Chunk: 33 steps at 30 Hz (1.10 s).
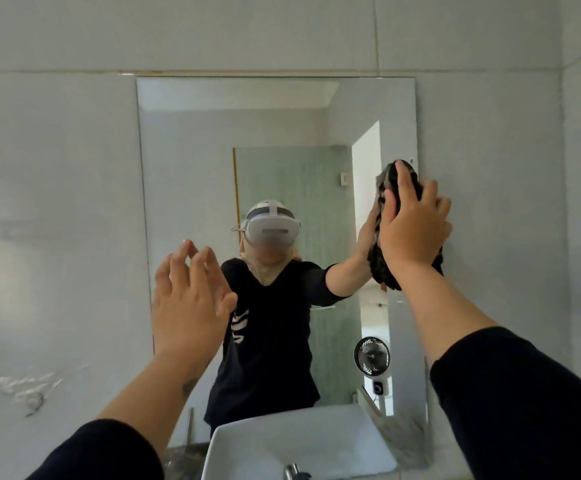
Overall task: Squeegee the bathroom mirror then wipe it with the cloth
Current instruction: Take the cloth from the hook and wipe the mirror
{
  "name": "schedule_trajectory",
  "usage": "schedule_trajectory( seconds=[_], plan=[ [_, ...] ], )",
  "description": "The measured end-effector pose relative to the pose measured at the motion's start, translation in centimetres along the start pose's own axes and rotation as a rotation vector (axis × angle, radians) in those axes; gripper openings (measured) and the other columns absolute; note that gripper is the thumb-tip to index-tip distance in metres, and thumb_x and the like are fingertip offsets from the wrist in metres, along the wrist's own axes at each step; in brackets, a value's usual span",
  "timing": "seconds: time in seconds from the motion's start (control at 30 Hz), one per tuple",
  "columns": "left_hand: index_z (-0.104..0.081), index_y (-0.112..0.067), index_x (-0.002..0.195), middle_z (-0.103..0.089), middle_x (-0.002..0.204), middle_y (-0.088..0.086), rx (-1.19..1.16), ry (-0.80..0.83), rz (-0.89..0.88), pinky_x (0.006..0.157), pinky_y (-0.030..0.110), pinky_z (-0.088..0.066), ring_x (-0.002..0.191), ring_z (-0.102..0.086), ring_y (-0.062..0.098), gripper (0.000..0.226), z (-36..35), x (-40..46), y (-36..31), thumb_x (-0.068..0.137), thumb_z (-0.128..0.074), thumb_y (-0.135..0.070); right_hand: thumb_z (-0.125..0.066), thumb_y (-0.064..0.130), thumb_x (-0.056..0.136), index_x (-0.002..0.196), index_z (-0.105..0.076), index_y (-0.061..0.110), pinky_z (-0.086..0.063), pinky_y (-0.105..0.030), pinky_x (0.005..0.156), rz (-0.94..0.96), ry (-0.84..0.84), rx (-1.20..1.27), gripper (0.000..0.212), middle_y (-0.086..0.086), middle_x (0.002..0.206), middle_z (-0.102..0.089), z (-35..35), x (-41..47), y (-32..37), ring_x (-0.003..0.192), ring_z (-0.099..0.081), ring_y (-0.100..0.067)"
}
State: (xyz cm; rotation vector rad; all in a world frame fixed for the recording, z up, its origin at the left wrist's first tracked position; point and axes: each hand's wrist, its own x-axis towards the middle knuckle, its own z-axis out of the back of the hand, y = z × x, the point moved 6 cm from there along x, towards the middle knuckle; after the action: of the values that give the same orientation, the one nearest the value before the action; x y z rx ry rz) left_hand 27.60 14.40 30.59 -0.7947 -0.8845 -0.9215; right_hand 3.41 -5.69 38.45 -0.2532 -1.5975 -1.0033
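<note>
Pressing a dark cloth (382, 261) flat against the mirror (192, 133) at its right edge, the right hand (412, 230) grips it — the left hand (186, 299) hovers empty, fingers spread, near the left edge.

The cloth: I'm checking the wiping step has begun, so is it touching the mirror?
Touching. The head view shows the right hand pressing the dark cloth flat against the mirror near its right edge, the cloth meeting its own reflection with no gap.
</note>
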Motion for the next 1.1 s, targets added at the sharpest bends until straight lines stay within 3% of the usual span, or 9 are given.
schedule_trajectory(
  seconds=[0.13, 0.27, 0.47, 0.73, 0.83, 0.97, 1.1],
  plan=[
    [-0.029, -0.014, 0.144, -0.018, 0.153, 0.008, 0.004, 0.04, 0.037, 0.111, 0.049, -0.031, 0.139, -0.013, 0.031, 0.076, -0.6, 0.1, 0.6, 0.082, -0.067, -0.039, -0.039, 0.034, 0.098, 0.14, -0.04, 0.034, -0.041, -0.042, 0.07, -0.152, -0.016, 0.018, 0.042, -0.012, 0.119, -0.052, -0.2, -3.4, -1.4, 0.096, -0.048, -0.035],
    [-0.029, -0.016, 0.143, -0.019, 0.153, 0.005, -0.007, 0.037, 0.033, 0.106, 0.05, -0.038, 0.138, -0.016, 0.03, 0.077, -0.5, 0.1, 0.6, 0.081, -0.067, -0.042, -0.046, 0.031, 0.096, 0.137, -0.045, 0.031, -0.044, -0.043, 0.065, -0.11, -0.024, 0.023, 0.041, -0.011, 0.112, -0.056, -0.5, -6.5, 0.7, 0.088, -0.052, -0.035],
    [-0.034, -0.021, 0.135, -0.022, 0.149, 0.0, -0.045, 0.002, 0.019, 0.094, 0.05, -0.043, 0.132, -0.026, 0.028, 0.065, 1.0, -0.3, 1.1, 0.082, -0.067, -0.034, -0.038, 0.036, 0.095, 0.136, -0.045, 0.033, -0.039, -0.036, 0.062, 0.086, -0.002, 0.019, 0.042, -0.008, 0.109, -0.059, -1.1, -8.6, 7.3, 0.085, -0.053, -0.029],
    [-0.032, -0.024, 0.136, -0.02, 0.148, -0.001, 0.019, 0.082, 0.077, 0.089, 0.045, -0.047, 0.131, -0.028, 0.026, 0.061, 2.7, -1.4, 6.2, 0.086, -0.063, -0.036, -0.056, 0.035, 0.092, 0.138, -0.042, 0.035, -0.045, -0.042, 0.069, 0.45, 0.112, 0.037, 0.048, -0.006, 0.113, -0.058, -2.6, -12.8, 18.8, 0.094, -0.054, -0.03],
    [-0.029, -0.021, 0.14, -0.019, 0.15, 0.0, 0.034, 0.095, 0.112, 0.089, 0.044, -0.049, 0.133, -0.026, 0.025, 0.063, 3.1, -1.9, 7.8, 0.088, -0.06, -0.035, -0.066, 0.036, 0.085, 0.14, -0.039, 0.034, -0.044, -0.044, 0.071, 0.613, 0.194, 0.016, 0.061, -0.006, 0.116, -0.056, -3.2, -15.8, 22.0, 0.097, -0.053, -0.03],
    [-0.023, -0.016, 0.143, -0.016, 0.15, 0.0, 0.031, 0.115, 0.155, 0.09, 0.045, -0.05, 0.134, -0.025, 0.024, 0.067, 2.8, -2.8, 9.0, 0.089, -0.06, -0.031, -0.066, 0.042, 0.081, 0.142, -0.036, 0.032, -0.043, -0.047, 0.077, 0.768, 0.277, 0.032, 0.069, -0.009, 0.121, -0.054, -3.4, -19.7, 22.5, 0.102, -0.051, -0.033],
    [-0.021, -0.013, 0.144, -0.017, 0.151, 0.002, -0.017, 0.085, 0.19, 0.092, 0.046, -0.048, 0.134, -0.025, 0.026, 0.061, 2.4, -3.9, 8.8, 0.092, -0.051, -0.019, -0.062, 0.023, 0.086, 0.14, -0.035, 0.035, -0.043, -0.049, 0.078, 0.962, 0.262, -0.022, 0.062, -0.011, 0.12, -0.053, -4.0, -23.3, 20.2, 0.105, -0.051, -0.038]
  ],
)
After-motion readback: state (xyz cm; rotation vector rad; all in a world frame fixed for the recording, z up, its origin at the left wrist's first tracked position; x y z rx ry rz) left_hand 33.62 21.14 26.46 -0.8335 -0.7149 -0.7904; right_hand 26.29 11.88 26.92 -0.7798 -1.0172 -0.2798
